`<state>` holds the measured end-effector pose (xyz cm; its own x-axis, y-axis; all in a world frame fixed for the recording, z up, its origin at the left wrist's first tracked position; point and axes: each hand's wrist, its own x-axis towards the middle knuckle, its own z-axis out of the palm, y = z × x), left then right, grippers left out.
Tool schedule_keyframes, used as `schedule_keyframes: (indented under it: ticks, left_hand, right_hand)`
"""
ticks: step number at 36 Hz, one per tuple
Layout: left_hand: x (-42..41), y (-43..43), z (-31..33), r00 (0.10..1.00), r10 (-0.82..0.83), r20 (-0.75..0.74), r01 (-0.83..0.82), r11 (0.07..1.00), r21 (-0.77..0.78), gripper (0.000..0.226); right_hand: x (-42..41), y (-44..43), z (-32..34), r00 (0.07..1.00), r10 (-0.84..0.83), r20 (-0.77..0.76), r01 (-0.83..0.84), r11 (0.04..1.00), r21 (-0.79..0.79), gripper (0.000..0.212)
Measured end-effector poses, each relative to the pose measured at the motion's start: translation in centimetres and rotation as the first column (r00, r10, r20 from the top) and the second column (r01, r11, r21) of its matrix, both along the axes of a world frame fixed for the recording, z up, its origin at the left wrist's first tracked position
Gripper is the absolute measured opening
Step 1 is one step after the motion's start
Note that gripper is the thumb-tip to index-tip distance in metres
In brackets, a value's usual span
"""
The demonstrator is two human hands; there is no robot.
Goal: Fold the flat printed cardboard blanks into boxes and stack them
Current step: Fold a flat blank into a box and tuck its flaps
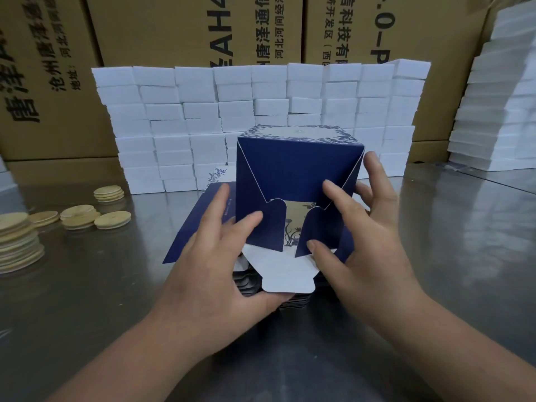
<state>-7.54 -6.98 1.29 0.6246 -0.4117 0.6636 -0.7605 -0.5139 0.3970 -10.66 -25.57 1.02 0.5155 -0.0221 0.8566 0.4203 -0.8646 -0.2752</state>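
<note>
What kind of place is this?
Likely a packaging workshop or warehouse: brown shipping cartons line the back, white blocks stand stacked on a metal table, and a blue box is half folded.

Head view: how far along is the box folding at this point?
Done: the blue box is squared up, with its blue end flaps folded in. In hand: the left hand presses those flaps while the right hand grips the box. Left: tucking the white flap, then stacking; flat blanks lie underneath.
</note>
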Motion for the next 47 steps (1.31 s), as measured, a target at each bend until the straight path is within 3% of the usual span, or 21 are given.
schedule_keyframes:
  ticks: [2,5,11,15,18,23,26,29,31,35,37,43,47]
  left_hand:
    - [0.2,0.0,-0.1,1.0,-0.003,0.022,0.003,1.0,0.002,0.087]
    - [0.5,0.1,-0.4,0.999,-0.01,0.045,0.011,1.0,-0.009,0.074]
    - [0.6,-0.1,-0.3,0.997,-0.017,0.071,0.022,0.996,-0.082,0.053]
    - [0.4,-0.2,-0.2,0.997,0.016,0.074,-0.004,0.987,-0.162,0.037]
    - [0.4,-0.1,-0.2,0.995,0.046,0.089,-0.03,0.984,-0.177,0.029]
    - [0.5,-0.3,-0.6,0.997,0.075,0.0,-0.073,0.965,-0.253,0.04]
    - [0.3,-0.5,-0.4,0.994,0.027,-0.106,-0.064,0.932,-0.358,0.06]
    - [0.4,-0.5,-0.1,0.991,-0.003,-0.133,-0.052,0.911,-0.408,0.08]
    - [0.5,-0.5,-0.1,0.993,0.018,-0.114,-0.059,0.928,-0.368,0.088]
    - [0.3,-0.5,0.0,0.999,0.016,-0.052,-0.032,0.951,-0.307,0.047]
    - [0.2,-0.6,0.0,0.997,0.016,-0.075,-0.039,0.946,-0.322,0.039]
    - [0.2,-0.7,-0.4,0.992,0.007,-0.129,-0.055,0.927,-0.371,0.047]
    - [0.1,-0.8,-0.4,0.981,-0.005,-0.194,-0.07,0.921,-0.382,0.052]
  right_hand:
    - [-0.1,0.0,0.0,1.0,0.012,0.005,-0.012,1.0,0.012,0.063]
    - [-0.2,0.0,0.3,1.0,0.029,0.01,-0.029,0.998,0.054,0.065]
    - [-0.1,-0.1,0.4,1.0,0.017,0.014,-0.019,0.974,0.224,0.09]
    - [-0.3,0.1,1.0,0.998,0.058,-0.038,-0.037,0.905,0.425,0.073]
    - [-0.5,0.1,1.0,0.995,0.092,-0.047,-0.065,0.909,0.412,0.043]
    - [-0.6,0.3,0.8,0.964,0.251,-0.089,-0.177,0.854,0.489,0.046]
    - [-0.7,0.5,0.6,0.885,0.458,-0.087,-0.345,0.769,0.538,0.055]
    - [-0.7,0.6,0.5,0.847,0.527,-0.07,-0.41,0.731,0.546,0.053]
    - [-0.7,0.6,0.4,0.847,0.527,-0.069,-0.412,0.733,0.541,0.055]
    - [-0.7,0.6,0.5,0.85,0.52,-0.083,-0.401,0.742,0.537,0.065]
    - [-0.6,0.5,0.4,0.883,0.457,-0.105,-0.347,0.787,0.51,0.068]
    - [-0.4,1.0,0.2,0.937,0.311,-0.161,-0.205,0.859,0.468,0.05]
    - [-0.4,1.2,0.1,0.924,0.343,-0.168,-0.225,0.845,0.486,0.05]
